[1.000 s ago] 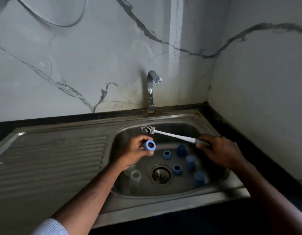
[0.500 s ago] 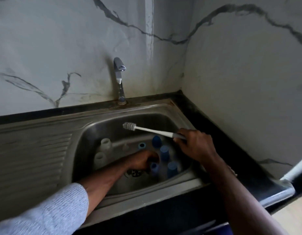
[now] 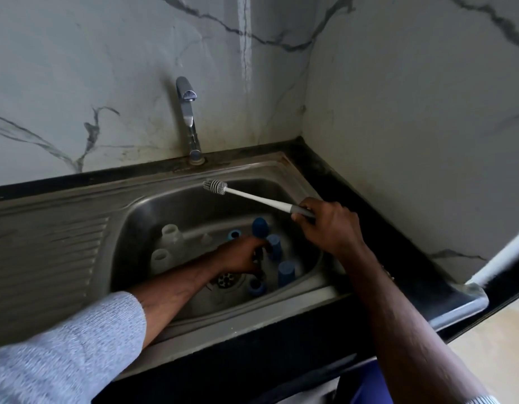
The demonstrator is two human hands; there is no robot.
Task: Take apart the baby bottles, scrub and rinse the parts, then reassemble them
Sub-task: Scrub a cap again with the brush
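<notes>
My left hand (image 3: 242, 256) is down in the sink basin (image 3: 153, 217) by the drain (image 3: 226, 279), fingers curled among the blue parts; whether it holds one is hidden. My right hand (image 3: 328, 225) grips the grey handle of a bottle brush (image 3: 252, 196), whose bristle head is raised over the back of the basin. Two clear bottles (image 3: 170, 233) stand at the basin's left. Blue caps (image 3: 286, 272) stand at the right. One blue ring (image 3: 234, 234) lies behind my left hand and another blue ring (image 3: 256, 287) lies in front of it.
A chrome tap (image 3: 188, 118) rises behind the basin, with no water running. A ribbed draining board (image 3: 48, 243) extends to the left. The black counter (image 3: 377, 223) runs along the right, under marble walls that meet in a corner.
My left hand, which held a blue ring up a second ago, has gone down to the basin floor. My head has turned, shifting the view. The brush stays raised.
</notes>
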